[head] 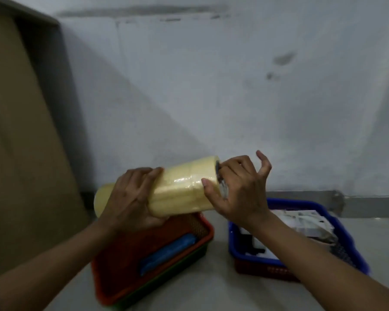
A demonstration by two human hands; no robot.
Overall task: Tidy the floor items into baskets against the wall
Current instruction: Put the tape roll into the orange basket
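A pale yellow shrink-wrapped stack of tape rolls (182,189) hangs in the air above the red basket (202,223). My left hand (133,198) grips its left part from the near side. My right hand (238,187) holds the right end, thumb on the wrap and fingers hooked at the core, with two fingers raised loose. A blue roll (166,252) lies inside the red basket. To the right stands a blue basket (301,203) with white and dark items (305,221) in it.
Both baskets sit on a pale floor close to the grey-white wall (211,86). A large brown cardboard sheet (20,131) leans at the left. The red basket rests in a green one, whose edge (189,261) shows.
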